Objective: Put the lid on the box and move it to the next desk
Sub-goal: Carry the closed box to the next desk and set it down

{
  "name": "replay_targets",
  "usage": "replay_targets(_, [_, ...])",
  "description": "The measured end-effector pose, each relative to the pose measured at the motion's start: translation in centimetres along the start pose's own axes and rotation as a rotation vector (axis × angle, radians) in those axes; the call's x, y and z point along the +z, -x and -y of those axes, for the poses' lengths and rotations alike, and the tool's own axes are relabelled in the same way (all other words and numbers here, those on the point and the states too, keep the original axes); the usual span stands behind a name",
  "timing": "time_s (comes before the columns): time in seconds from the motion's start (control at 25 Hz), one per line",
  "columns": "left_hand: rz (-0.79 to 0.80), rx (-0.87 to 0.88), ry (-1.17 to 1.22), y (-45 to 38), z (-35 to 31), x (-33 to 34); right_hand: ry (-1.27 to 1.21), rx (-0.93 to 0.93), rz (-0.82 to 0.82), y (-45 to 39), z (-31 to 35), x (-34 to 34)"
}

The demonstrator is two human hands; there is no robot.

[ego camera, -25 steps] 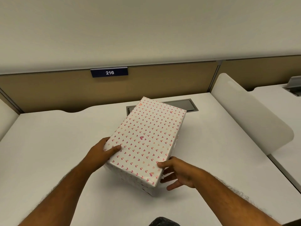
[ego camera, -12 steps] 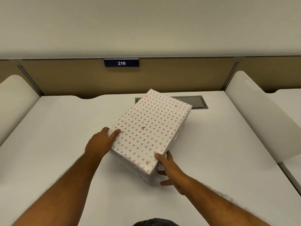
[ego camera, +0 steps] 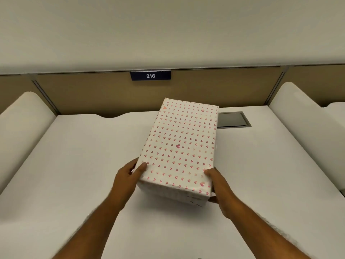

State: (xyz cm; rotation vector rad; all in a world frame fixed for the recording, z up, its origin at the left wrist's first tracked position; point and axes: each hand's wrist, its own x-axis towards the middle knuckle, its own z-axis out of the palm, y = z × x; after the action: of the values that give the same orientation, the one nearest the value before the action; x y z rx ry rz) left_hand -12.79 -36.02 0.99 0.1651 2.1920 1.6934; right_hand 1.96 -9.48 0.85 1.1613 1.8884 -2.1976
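White rounded divider (ego camera: 22, 116) at far left edge of desk (ego camera: 74, 165), upright. Tan partition panel (ego camera: 84, 94) behind, running full width, with dark blue plate reading 216 (ego camera: 150, 75) top centre.

Left hand (ego camera: 128, 176) on near-left corner of box (ego camera: 179, 146): thumb laid over lid's top edge, fingers wrapped down left side, partly hidden. Closed around corner, gripping.

Box centre frame, wrapped in white paper with small pink and red hearts. Lid (ego camera: 186, 128) on, seated flush all round as far as visible. Long axis pointing away, slightly skewed right. Near end looks raised off desk, shadow under it; cannot tell if far end touches surface.

Right hand (ego camera: 218, 186) on near-right corner: thumb on top of lid, fingers curled under and around right side. Closed grip as well.

Grey recessed cable hatch (ego camera: 233, 119) in desk just right of box's far end, partly covered by it. Second white divider (ego camera: 298, 118) at right, upright; sliver of neighbouring desk (ego camera: 336, 111) beyond it.
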Motion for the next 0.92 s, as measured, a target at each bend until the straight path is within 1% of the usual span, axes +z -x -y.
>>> replay_targets(0.08, [0.008, 0.018, 0.066, 1.2, 0.7, -1.2, -0.038, -0.008, -0.07, -0.6, 1.4, 1.0])
replay_targets(0.16, [-0.011, 0.032, 0.094, 1.7, 1.3, -3.3, -0.037, 0.006, -0.087, -1.3, 2.7, 3.0])
replay_targets(0.24, [-0.047, 0.039, 0.112, 1.3, 1.5, -6.0, -0.03, 0.022, -0.066, -1.8, 3.6, 5.6])
replay_targets(0.48, [-0.14, 0.044, 0.129, -1.8, 1.7, -16.3, -0.022, 0.018, -0.014, -4.5, 6.1, 17.1])
replay_targets(0.6, [-0.188, 0.019, 0.148, -3.7, 2.1, -21.5, 0.029, 0.02, 0.026, -5.6, 7.4, 23.2])
replay_targets(0.76, [-0.244, -0.056, 0.167, -6.3, 3.3, -28.5, 0.1, 0.015, 0.118, -7.0, 8.7, 31.2])
replay_targets(0.92, [-0.279, -0.081, 0.161, -8.6, 4.3, -34.3, 0.122, 0.012, 0.185, -8.3, 9.4, 37.9])
